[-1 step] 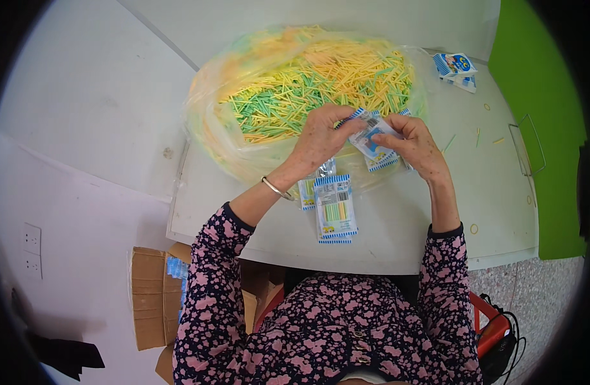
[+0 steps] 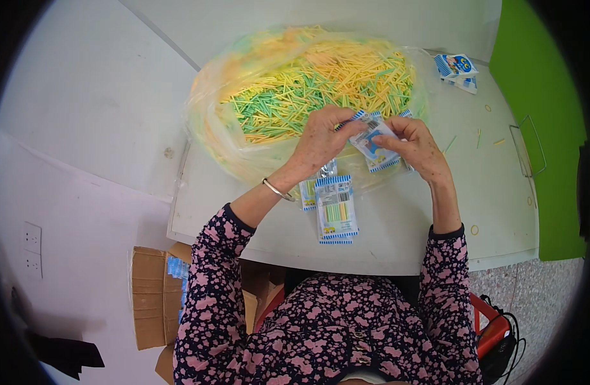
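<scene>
My left hand [image 2: 322,140], with a metal bangle at its wrist, pinches the top corner of a small blue-and-white plastic packet [image 2: 378,146]. My right hand [image 2: 416,146] grips the same packet at its right side, thumb lying across its face. Other striped packet edges show behind it, partly hidden by my fingers. Just beyond both hands spreads a large clear plastic bag [image 2: 211,125] full of thin yellow, orange and green sticks [image 2: 327,77]. Below my left hand, filled packets [image 2: 337,208] with sticks showing through a window lie stacked on the table.
More packets [image 2: 457,69] lie at the table's far right. Loose sticks [image 2: 479,137] and rubber bands [image 2: 474,230] are scattered near a wire handle [image 2: 529,147]. A green panel [image 2: 532,96] borders the right side. At lower left stands a cardboard box [image 2: 150,298] holding blue packets.
</scene>
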{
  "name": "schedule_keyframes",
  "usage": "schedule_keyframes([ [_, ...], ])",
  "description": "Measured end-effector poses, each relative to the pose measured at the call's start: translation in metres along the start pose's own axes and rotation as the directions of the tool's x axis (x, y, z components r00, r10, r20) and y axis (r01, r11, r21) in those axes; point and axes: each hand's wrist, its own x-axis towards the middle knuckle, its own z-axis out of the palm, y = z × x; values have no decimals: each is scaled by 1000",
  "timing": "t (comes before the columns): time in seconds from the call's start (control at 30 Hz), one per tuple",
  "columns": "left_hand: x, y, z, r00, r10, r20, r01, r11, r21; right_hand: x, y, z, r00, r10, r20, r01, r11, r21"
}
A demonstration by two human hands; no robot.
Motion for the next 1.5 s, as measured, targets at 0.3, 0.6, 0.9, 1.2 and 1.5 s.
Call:
schedule_keyframes([
  [0.3,-14,-4,-5,974,213,-71,-189,949,252,3,7,15,997,-59,-49,51,987,-150],
  [0.6,8,-24,-33,993,98,62,-102,993,53,7,8,15,999,-52,-10,51,996,-73],
  [0.9,12,-103,-91,932,73,354,-341,509,791,10,21,-1,978,-62,-200,81,993,90],
  [1.2,21,-113,-70,880,-7,476,-454,284,844,8,18,-1,983,-44,-176,50,998,34],
  [1.5,17,-121,-67,839,127,530,-544,157,824,7,23,-1,980,-31,-198,33,999,6],
])
